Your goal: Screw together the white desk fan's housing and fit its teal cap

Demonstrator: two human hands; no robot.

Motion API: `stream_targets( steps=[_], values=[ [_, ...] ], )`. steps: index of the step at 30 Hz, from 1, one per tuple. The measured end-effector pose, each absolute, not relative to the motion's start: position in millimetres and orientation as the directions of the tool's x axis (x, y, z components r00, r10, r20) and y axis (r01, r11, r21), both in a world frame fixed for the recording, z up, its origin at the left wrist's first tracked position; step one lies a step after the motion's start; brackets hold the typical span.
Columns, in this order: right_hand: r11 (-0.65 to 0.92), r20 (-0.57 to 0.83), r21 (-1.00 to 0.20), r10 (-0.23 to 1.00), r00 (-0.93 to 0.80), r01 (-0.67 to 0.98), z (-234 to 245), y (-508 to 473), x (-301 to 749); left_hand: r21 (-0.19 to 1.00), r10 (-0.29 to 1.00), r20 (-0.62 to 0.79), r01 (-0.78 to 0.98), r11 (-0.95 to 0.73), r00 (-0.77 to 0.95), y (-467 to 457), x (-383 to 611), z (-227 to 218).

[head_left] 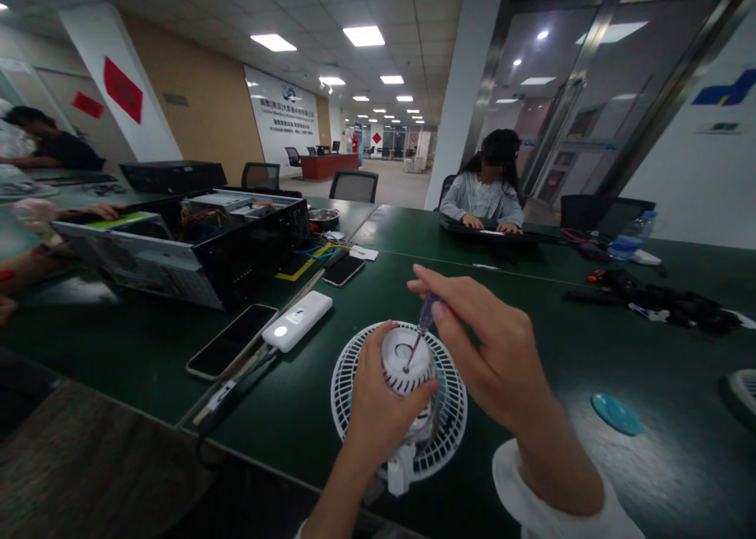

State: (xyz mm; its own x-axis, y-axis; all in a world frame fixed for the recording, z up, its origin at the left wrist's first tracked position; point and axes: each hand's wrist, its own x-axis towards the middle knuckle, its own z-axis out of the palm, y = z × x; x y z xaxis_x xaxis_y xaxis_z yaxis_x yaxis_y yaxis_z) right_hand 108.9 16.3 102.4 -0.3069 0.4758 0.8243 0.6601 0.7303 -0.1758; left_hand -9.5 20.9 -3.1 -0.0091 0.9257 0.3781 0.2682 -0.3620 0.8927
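Our left hand [387, 401] sits low in the view, its fingers [369, 373] curled and closed in a firm wrap, with the left forearm [334, 503] rising from the bottom edge. Just beside it, up and to the right, our right hand [490, 342] bends forward at the wrist, its fingers [437, 287] pinched together and angled down-left. A white cuff [543, 496] circles the right forearm [561, 460].

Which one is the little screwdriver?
Find the long green table, then the round white fan cover on it. Above the cover, a right hand pinches the small screwdriver. Nothing else nearby has its thin metal tip and blue handle.
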Motion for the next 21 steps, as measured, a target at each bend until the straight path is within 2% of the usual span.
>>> stream_targets(
  steps=[2,6,10,12,17,21],
  values=[
    [0.732,0.827,-0.180,0.474,-0.302,0.657,102.0,15.1,108.8,0.894,0.927,0.375,0.268,-0.360,-0.005,20.2,-9.7,-3.1],
    [0.679,0.863,-0.075,0.411,-0.293,0.730,101.4,15.5,107.2,0.892,0.921,0.389,0.255,-0.374,-0.011,19.0,-10.0,-3.4],
    [0.737,0.826,-0.146,0.458,-0.329,0.660,102.0,15.6,106.5,0.886,0.918,0.396,0.267,-0.379,-0.010,18.9,-10.5,-4.4],
    [0.756,0.822,-0.146,0.451,-0.347,0.638,102.2,14.8,106.4,0.886,0.919,0.393,0.270,-0.376,-0.009,19.4,-10.6,-5.7],
    [0.653,0.853,-0.017,0.405,-0.330,0.757,101.6,15.4,106.2,0.891,0.923,0.383,0.268,-0.366,-0.015,20.1,-10.5,-6.7],
    [0.691,0.834,-0.114,0.457,-0.309,0.714,101.3,16.3,106.8,0.892,0.929,0.371,0.284,-0.352,-0.014,19.4,-10.4,-4.2]
  ],
)
